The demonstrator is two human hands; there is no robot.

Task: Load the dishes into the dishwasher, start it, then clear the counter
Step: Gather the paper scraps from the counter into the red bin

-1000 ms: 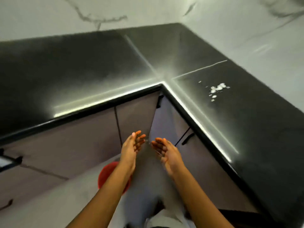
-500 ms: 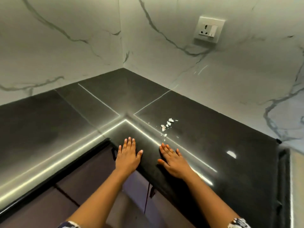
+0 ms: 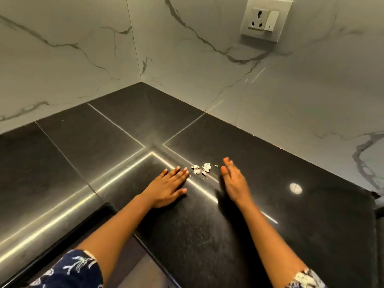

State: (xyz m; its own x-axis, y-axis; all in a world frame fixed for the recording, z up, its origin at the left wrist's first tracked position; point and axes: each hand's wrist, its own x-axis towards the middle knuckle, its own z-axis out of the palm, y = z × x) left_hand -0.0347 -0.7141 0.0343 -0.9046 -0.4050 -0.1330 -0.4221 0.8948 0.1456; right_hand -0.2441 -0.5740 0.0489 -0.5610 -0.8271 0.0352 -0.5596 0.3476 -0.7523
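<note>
A small heap of white crumpled scraps (image 3: 202, 169) lies on the black L-shaped counter (image 3: 270, 215) near its inner corner. My left hand (image 3: 168, 189) rests flat on the counter, palm down, its fingertips just left of the scraps. My right hand (image 3: 233, 180) stands on its edge with straight fingers, just right of the scraps. The scraps sit between the two hands. Neither hand holds anything. No dishes or dishwasher are in view.
Marble-patterned walls (image 3: 72, 59) meet in a corner behind the counter. A white socket with a switch (image 3: 265, 18) sits high on the right wall. Dark cabinet fronts (image 3: 116, 265) show below the counter's inner edge. The counter's right end (image 3: 377, 225) drops off.
My hands rose from in front of the cabinets onto the counter and moved forward to flank the scraps. The right hand turned onto its edge. The view tilted up toward the wall corner.
</note>
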